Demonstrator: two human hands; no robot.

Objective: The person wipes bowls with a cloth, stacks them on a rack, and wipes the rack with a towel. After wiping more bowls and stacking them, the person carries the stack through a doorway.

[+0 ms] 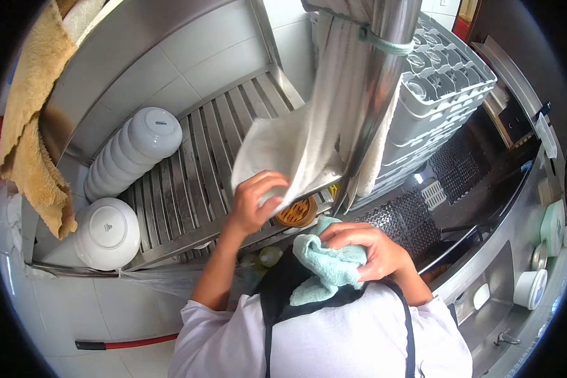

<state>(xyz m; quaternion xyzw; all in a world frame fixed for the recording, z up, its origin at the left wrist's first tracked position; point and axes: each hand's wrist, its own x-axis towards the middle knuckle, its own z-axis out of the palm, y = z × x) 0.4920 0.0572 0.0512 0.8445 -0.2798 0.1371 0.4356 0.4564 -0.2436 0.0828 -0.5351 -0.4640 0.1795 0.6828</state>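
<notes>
My left hand [255,203] is raised against a white cloth [280,148] that hangs beside a metal post [381,82]. Its fingers are curved, with the thumb apart from them, and whether it touches the cloth is hard to tell. The cloth's lower part flares out to the left around my fingers. In front of my chest, my right hand [375,249] grips a bunched, light green towel [331,261], whose loose end droops over my black apron [283,283].
White bowls [157,132] stand stacked upside down on a slatted metal rack [201,157], near an overturned white dish [107,233]. Grey glass racks [428,107] are piled behind the post. A tan towel [31,126] hangs at left; a sink [485,283] lies at right.
</notes>
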